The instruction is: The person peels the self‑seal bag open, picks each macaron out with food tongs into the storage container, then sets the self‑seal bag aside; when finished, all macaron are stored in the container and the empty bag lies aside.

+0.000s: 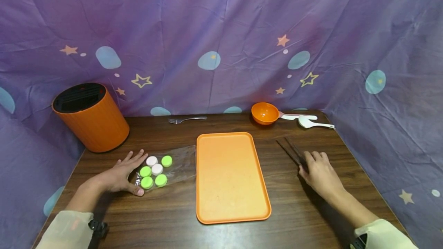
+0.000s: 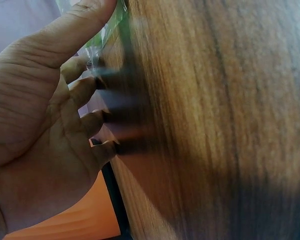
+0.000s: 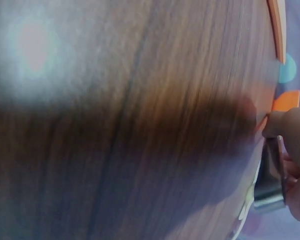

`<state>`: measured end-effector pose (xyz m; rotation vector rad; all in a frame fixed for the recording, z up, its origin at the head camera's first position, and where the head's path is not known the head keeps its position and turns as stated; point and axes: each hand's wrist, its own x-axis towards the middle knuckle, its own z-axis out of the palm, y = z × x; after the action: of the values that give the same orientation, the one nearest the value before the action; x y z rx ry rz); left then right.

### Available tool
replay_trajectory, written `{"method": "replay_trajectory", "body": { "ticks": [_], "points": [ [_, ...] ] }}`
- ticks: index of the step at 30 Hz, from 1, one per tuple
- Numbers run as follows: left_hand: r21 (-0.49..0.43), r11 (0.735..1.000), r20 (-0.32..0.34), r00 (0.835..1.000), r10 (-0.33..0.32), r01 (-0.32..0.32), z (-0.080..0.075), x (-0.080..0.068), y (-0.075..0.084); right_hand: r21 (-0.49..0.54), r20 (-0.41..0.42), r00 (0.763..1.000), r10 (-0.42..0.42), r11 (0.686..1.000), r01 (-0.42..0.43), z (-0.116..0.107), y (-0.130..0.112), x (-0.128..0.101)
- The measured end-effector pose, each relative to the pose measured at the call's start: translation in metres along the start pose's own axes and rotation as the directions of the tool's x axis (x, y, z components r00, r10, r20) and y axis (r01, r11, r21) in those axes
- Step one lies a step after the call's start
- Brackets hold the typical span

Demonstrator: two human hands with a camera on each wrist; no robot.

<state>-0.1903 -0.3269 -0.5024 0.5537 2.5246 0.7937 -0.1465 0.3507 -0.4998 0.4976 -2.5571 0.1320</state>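
A clear plastic bag (image 1: 183, 162) lies on the table left of the orange tray (image 1: 232, 178). Several round lime-green discs (image 1: 167, 161) and white discs (image 1: 157, 169) are at its left end; whether inside or on top, I cannot tell. My left hand (image 1: 119, 174) rests with thumb and fingers spread about that end, and in the left wrist view the thumb is against the crinkled bag (image 2: 106, 35). Right of the tray, my right hand (image 1: 322, 174) grips dark tongs (image 1: 288, 151) near their back end, tips apart and pointing away. Their shiny bent end (image 3: 270, 182) shows in the right wrist view.
An orange knife block (image 1: 95, 122) stands at the back left. Along the back edge lie a fork (image 1: 187, 119), an orange bowl-shaped ladle (image 1: 264, 113) with a pink-and-white handle, and a white spoon (image 1: 308, 122). A purple patterned cloth (image 1: 180, 49) hangs behind the table.
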Motion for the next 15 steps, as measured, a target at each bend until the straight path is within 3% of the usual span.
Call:
{"method": "replay_trajectory", "body": {
  "ticks": [6,15],
  "points": [
    [-0.028,1.0,0.007,1.0,0.011,-0.011,-0.002,-0.002,0.006,-0.047,-0.04,0.996,-0.076,0.996,0.074,-0.003,0.003,0.004],
    [-0.048,0.997,0.001,0.998,0.062,-0.062,-0.002,-0.004,0.005,0.018,-0.045,0.992,-0.115,0.993,0.116,-0.005,0.0,0.012]
  ]
}}
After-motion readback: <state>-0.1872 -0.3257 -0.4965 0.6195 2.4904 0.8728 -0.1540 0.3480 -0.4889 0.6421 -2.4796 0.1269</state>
